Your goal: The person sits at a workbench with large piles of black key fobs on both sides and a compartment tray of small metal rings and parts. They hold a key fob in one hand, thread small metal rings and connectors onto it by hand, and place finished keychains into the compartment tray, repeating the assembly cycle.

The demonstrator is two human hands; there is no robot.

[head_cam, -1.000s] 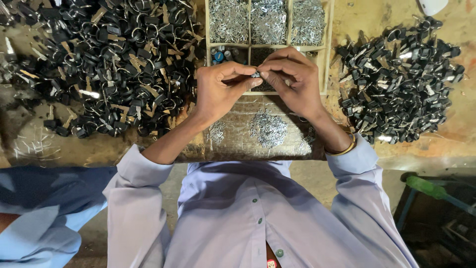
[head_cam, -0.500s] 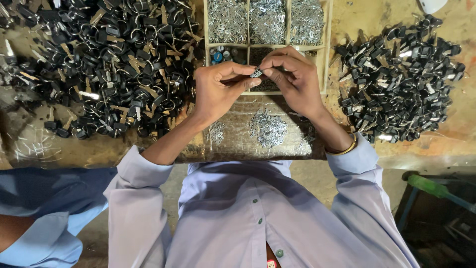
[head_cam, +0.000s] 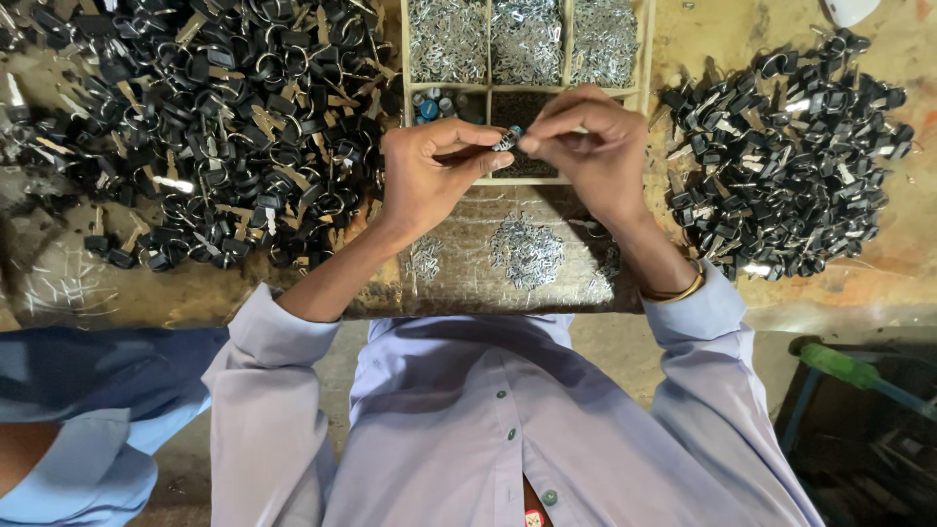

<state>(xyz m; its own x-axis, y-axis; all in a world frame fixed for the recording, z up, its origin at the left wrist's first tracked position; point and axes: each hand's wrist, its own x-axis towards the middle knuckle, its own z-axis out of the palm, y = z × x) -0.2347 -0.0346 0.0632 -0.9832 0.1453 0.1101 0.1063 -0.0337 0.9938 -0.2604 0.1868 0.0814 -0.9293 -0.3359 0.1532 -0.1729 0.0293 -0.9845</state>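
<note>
Both hands, left hand [head_cam: 429, 176] and right hand [head_cam: 590, 146], pinched one small metal part [head_cam: 508, 138] above the divided tray [head_cam: 644, 88]. A slipped grip would likely drop it among the loose parts there.

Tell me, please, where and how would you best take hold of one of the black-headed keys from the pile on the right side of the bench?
Probably by its black head, pinched from above between thumb and forefinger. In the right pile the keys lie flat and tangled, and the thick heads stand proud while the thin metal blades slip under neighbours. Both hands, left and right, are pinching a small part just now.
</note>
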